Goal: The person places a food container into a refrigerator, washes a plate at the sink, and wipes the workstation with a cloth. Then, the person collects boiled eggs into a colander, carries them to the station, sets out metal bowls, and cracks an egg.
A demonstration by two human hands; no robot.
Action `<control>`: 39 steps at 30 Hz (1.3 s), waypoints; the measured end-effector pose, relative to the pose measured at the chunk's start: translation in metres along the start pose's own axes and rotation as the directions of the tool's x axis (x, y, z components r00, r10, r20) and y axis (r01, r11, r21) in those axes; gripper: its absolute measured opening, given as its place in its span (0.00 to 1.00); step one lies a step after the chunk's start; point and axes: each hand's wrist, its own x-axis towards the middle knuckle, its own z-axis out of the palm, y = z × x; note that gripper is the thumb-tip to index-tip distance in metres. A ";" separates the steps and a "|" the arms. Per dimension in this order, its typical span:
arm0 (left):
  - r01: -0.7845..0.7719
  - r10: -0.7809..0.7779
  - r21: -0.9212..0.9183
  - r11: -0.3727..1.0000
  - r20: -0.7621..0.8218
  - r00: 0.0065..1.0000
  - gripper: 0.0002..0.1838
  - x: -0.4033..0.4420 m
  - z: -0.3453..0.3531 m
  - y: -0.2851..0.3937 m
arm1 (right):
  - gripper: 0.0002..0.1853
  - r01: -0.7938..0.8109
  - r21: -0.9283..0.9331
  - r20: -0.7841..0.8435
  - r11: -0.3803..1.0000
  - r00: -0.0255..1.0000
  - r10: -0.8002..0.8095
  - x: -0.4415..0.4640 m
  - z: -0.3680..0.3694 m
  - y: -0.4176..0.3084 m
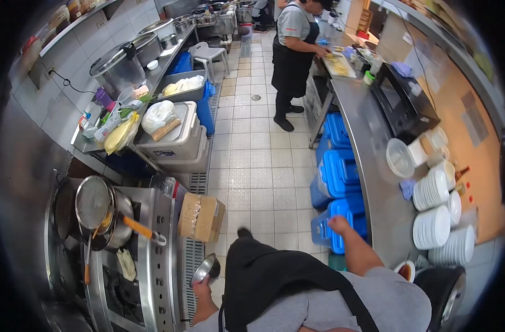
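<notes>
My left hand (201,289) is closed on the edge of a metal bowl (206,269), held low beside the stove front (163,260). The bowl is tilted, and its contents cannot be made out. On the other side, my right hand (337,223) hangs over a blue lidded bin (323,229) beside the steel counter. Its fingers look curled, but they are too small and blurred to tell what, if anything, they hold.
A cardboard box (201,217) stands on the floor by the stove. Pans and a strainer (93,202) sit on the burners. Ahead at the right counter (363,127), a co-worker (293,55) stands handling food. Stacked plates (431,227) and a microwave (403,103) are on that counter.
</notes>
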 end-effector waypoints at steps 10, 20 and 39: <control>-0.198 0.210 -0.083 0.977 0.168 0.963 0.21 0.161 0.130 0.232 | 0.08 0.007 0.515 -0.012 0.857 1.000 -0.001 0.232 -0.102 -0.182; -0.440 0.550 -0.367 0.820 0.290 0.783 0.18 0.306 0.244 0.564 | 0.12 -0.850 -0.063 0.562 0.523 0.403 0.722 0.196 -0.025 -0.005; -0.357 0.499 -0.689 0.631 0.007 0.867 0.14 0.456 0.322 0.930 | 0.09 0.377 0.470 -0.084 0.798 0.919 -0.385 0.882 -0.338 -0.594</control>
